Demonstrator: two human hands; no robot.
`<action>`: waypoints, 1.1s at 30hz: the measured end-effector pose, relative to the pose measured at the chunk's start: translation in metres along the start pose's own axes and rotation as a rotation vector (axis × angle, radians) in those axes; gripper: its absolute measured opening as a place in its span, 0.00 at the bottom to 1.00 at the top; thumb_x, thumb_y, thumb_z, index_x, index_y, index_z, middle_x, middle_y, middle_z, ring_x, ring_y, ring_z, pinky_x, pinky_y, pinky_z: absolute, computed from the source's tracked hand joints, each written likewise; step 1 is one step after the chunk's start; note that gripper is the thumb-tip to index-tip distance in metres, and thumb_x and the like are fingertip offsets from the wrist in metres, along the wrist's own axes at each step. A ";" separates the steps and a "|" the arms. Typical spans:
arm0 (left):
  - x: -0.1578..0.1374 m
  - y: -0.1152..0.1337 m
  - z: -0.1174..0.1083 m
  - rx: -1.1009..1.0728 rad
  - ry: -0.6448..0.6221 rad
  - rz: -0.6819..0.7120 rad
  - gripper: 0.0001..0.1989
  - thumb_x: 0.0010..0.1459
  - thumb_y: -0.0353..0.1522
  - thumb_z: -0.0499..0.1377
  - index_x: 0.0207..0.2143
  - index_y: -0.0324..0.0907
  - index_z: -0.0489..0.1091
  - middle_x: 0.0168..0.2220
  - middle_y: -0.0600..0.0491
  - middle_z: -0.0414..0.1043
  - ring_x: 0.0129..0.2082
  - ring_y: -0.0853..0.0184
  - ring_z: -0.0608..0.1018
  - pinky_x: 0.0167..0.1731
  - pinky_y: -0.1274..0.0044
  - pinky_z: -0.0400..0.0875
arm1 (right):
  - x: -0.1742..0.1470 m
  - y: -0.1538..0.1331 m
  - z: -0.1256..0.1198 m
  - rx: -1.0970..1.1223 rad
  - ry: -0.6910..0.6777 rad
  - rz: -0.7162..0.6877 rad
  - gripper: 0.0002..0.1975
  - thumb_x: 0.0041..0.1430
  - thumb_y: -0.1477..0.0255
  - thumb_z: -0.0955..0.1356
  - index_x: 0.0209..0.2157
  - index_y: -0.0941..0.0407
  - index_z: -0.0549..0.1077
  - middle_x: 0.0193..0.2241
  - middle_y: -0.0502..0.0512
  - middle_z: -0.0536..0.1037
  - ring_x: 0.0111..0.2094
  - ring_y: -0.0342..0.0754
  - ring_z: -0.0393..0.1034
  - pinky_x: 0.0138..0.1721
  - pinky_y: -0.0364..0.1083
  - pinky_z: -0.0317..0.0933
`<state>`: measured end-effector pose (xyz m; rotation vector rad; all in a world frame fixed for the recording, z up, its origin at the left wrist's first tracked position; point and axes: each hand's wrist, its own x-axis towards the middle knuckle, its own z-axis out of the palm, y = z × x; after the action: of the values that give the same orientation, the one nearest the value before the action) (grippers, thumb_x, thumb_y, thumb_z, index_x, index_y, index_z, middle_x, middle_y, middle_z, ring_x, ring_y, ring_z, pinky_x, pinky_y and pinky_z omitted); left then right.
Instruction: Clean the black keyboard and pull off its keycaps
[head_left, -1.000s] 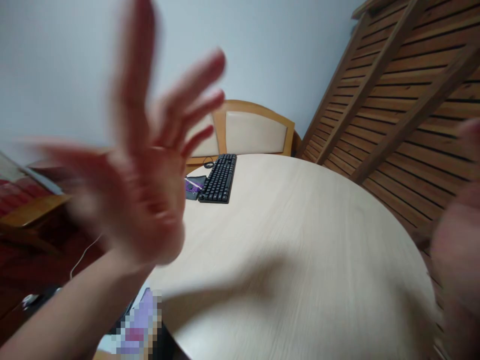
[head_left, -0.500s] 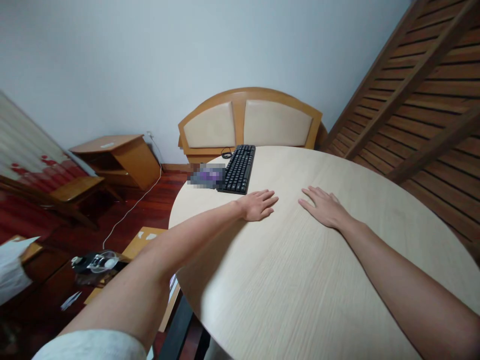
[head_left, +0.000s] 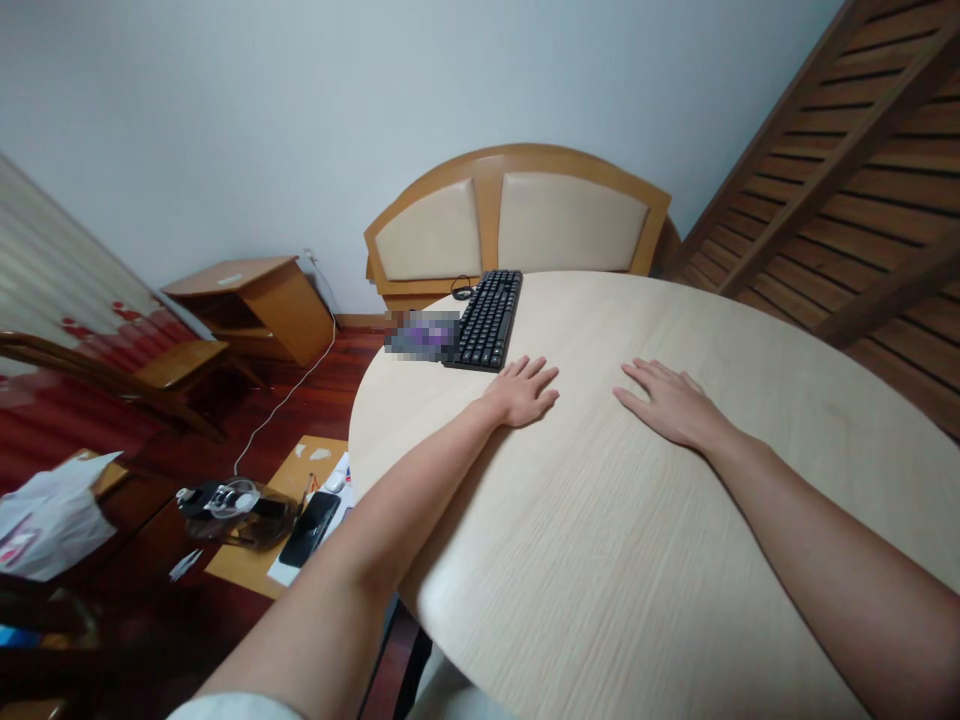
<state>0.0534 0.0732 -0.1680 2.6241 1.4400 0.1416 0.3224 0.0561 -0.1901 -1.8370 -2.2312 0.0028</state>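
Note:
My left hand lies palm down on the round pale wood table, fingers spread, with nothing in it. Just beyond its fingers is a black keyboard, set lengthwise away from me near the table's far left edge. To the right, my right hand rests palm down on the same top, also with its fingers apart and holding nothing. A gap of bare tabletop separates the two hands. Left of the keyboard, a flat item with a purple patch is blurred out, so its kind is hidden.
A coiled black cable sits behind the keyboard. Past the table stands a padded headboard; wooden slats lean at right. Low on the left are a phone, a dark transparent container, a wooden chair and a small cabinet.
The view has shifted slightly, bringing the phone into sight at lower left. Both hands stay flat on the table, a little farther apart in the picture; the keyboard remains in place.

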 end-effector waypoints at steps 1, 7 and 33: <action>0.003 0.009 0.003 0.000 0.018 -0.063 0.30 0.67 0.47 0.41 0.67 0.47 0.52 0.70 0.51 0.46 0.69 0.52 0.49 0.64 0.59 0.45 | -0.001 -0.001 -0.001 -0.005 0.000 0.006 0.35 0.64 0.49 0.53 0.63 0.56 0.62 0.66 0.62 0.59 0.66 0.61 0.51 0.64 0.64 0.46; 0.003 0.048 0.011 0.000 0.163 -0.191 0.28 0.67 0.42 0.40 0.62 0.36 0.57 0.67 0.41 0.51 0.67 0.49 0.52 0.63 0.61 0.46 | -0.010 -0.006 -0.002 -0.046 -0.015 0.015 0.37 0.63 0.48 0.54 0.64 0.58 0.61 0.66 0.62 0.58 0.66 0.61 0.50 0.64 0.62 0.47; 0.004 0.042 0.012 -0.020 0.230 -0.170 0.25 0.65 0.43 0.44 0.58 0.41 0.63 0.64 0.44 0.58 0.65 0.46 0.55 0.61 0.58 0.50 | -0.009 0.004 0.005 -0.058 -0.009 0.040 0.35 0.63 0.48 0.52 0.62 0.54 0.62 0.66 0.59 0.59 0.66 0.62 0.51 0.63 0.62 0.50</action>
<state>0.0920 0.0530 -0.1725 2.5219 1.7148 0.4488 0.3268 0.0487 -0.1975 -1.9150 -2.2225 -0.0475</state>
